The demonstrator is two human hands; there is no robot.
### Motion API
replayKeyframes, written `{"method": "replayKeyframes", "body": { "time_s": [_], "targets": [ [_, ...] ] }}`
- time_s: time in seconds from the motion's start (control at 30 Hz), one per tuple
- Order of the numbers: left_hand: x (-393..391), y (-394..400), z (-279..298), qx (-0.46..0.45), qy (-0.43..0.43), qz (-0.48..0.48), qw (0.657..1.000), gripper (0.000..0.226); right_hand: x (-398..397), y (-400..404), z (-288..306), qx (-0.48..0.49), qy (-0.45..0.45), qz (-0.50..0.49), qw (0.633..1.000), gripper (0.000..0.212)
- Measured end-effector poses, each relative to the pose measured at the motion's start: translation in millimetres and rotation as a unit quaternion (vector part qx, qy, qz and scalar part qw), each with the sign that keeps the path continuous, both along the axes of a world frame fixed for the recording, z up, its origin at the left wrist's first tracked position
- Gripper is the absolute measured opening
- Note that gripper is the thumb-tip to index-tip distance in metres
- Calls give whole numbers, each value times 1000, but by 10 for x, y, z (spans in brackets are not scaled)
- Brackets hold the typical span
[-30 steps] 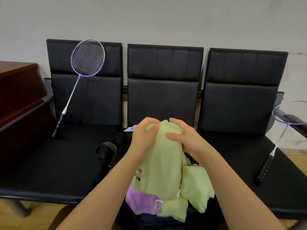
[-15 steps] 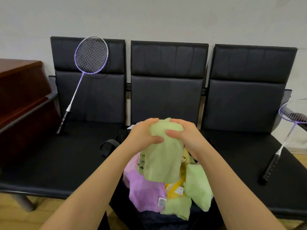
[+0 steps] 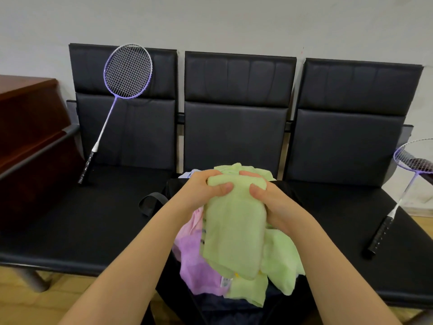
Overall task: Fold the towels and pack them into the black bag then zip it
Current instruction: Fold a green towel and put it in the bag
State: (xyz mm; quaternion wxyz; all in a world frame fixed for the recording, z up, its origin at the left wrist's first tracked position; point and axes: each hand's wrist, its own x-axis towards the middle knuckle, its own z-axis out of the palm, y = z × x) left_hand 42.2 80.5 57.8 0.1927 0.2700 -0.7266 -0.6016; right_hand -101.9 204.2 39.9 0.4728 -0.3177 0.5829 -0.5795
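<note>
Towel held: a folded light green towel [image 3: 234,231] is gripped at its top edge by both hands and hangs down in front of the pile below.
Left hand [image 3: 203,191]: closed on the towel's upper left corner, thumb laid across the front of the cloth, fingers curled behind it.
Right hand [image 3: 271,202]: closed on the towel's upper right corner, thumb pressed on the front, the remaining fingers wrapped behind.
Loose towels: a purple towel [image 3: 199,266] with a small label at its lower edge is seen below and left of the held one; a pink one [image 3: 194,221] is partly shown just above it; further light green towels [image 3: 281,261] are bunched to the right and beneath, and another green piece [image 3: 236,168] shows behind the hands.
Black bag [image 3: 173,188]: placed on the middle seat under the pile, its mouth covered by the towels; a strap loop [image 3: 150,202] is seen at its left side. Whether it is zipped cannot be told.
Bench [image 3: 93,219]: three joined black padded seats set against a pale wall [image 3: 210,19].
Left racket [image 3: 124,90]: purple-framed, leaned upright against the left backrest, handle on the seat.
Right racket [image 3: 403,191]: purple-framed, laid slanted on the right seat, its head cut off by the picture's edge.
Wooden cabinet [image 3: 28,118]: dark red-brown, placed beside the bench's left end.
</note>
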Motion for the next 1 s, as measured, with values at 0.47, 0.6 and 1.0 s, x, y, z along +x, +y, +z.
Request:
{"method": "replayKeyframes", "body": {
  "time_s": [0.47,0.6,1.0],
  "targets": [
    [46,576,-477,210,65,270,937,76,147,-128,-128,-19,-63,-98,993,27],
    [-41,771,-457,459,141,192,856,34,183,-141,-97,-43,-95,-88,991,19],
    [29,828,-635,540,251,167,786,50,275,-66,-360,56,-166,-67,982,53]
  ]
}}
